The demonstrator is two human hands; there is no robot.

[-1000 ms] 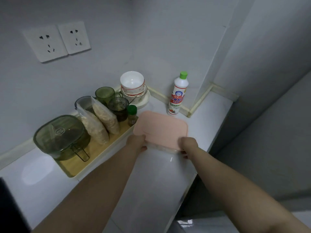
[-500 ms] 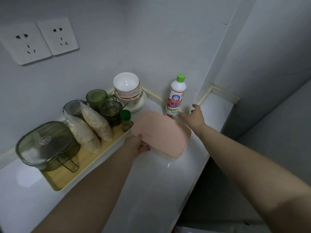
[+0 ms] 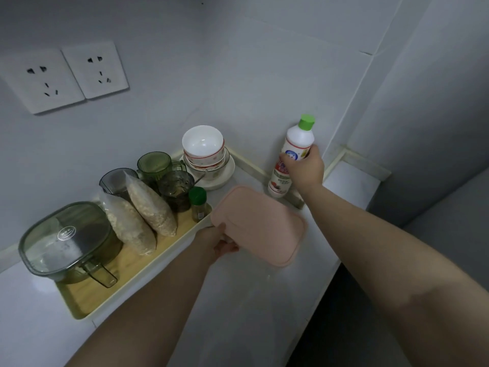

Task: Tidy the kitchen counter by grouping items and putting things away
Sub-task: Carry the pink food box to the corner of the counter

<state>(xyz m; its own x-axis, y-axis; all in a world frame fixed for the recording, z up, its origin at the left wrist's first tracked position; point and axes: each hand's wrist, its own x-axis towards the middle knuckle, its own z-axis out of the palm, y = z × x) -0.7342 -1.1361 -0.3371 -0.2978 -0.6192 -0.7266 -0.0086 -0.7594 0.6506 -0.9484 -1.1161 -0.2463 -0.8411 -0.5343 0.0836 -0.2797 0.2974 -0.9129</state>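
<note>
The counter (image 3: 238,313) carries a wooden tray (image 3: 124,266) that groups the containers (image 3: 66,239). Just beside it is the pink box (image 3: 259,226), its near corner gripped by the left hand (image 3: 222,241), seemingly steadying it. The right hand (image 3: 304,168) wraps around the white bottle (image 3: 299,136) in the back corner, probably to move it.
</note>
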